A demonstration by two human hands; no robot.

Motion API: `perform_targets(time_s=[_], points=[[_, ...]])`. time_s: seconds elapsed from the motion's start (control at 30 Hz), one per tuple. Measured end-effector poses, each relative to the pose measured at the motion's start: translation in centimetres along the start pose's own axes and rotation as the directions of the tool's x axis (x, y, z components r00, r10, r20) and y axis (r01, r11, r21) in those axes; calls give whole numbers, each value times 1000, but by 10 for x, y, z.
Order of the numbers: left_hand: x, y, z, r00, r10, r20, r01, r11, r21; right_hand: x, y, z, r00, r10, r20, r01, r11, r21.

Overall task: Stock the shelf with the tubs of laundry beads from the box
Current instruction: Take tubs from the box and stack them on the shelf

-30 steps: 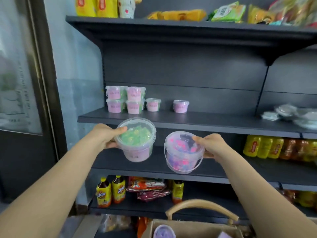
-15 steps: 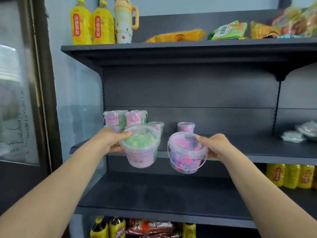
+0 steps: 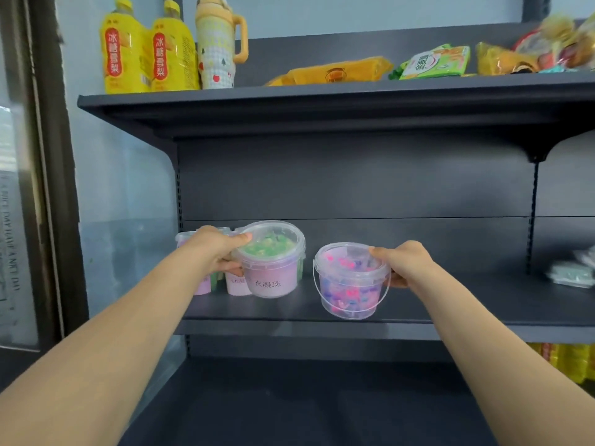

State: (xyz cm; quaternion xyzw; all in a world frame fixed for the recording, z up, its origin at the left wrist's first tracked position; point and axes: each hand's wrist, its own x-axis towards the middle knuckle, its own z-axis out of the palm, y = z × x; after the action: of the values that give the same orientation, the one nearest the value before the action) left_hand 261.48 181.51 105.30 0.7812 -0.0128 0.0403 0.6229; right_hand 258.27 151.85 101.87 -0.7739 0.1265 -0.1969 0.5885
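My left hand (image 3: 217, 249) grips a clear tub of green beads (image 3: 270, 262) with a pink label, held over the left part of the dark middle shelf (image 3: 450, 304). My right hand (image 3: 404, 263) grips a clear tub of pink and purple beads (image 3: 351, 281) by its rim, low over the shelf near its front edge. Behind my left hand stand several pink-labelled tubs (image 3: 236, 283), mostly hidden. The box is out of view.
The shelf above (image 3: 322, 98) carries two yellow bottles (image 3: 145, 49), a checked mug (image 3: 219, 43) and snack packets (image 3: 434, 61). White packets (image 3: 573, 272) lie at the middle shelf's right end. A glass door (image 3: 19, 220) stands at left. A lower shelf (image 3: 306, 407) juts out below.
Both hands have carried the tubs up and forward to the middle shelf. The view has tilted up, so the box and bottom shelves dropped out of sight.
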Motion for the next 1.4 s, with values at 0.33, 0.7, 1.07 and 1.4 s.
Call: perform_targets(time_s=[0.33,0.7,1.07,1.4], points=[[126,30,19,994,51,97,-63,991,118,80,-7,45,994,39,-103,-41,999,-15],[256,46,61,990,-61,126,32,974,224,152,20,78,985,90,-146,-102,992,-74],[343,36,100,960,-244,138,195,934,301,200,43,84,983,97,-156,-108,992,-58],[379,8,123,942,-329,62,285,886,365,214,63,79,984,107,-146,-121,989,-89]])
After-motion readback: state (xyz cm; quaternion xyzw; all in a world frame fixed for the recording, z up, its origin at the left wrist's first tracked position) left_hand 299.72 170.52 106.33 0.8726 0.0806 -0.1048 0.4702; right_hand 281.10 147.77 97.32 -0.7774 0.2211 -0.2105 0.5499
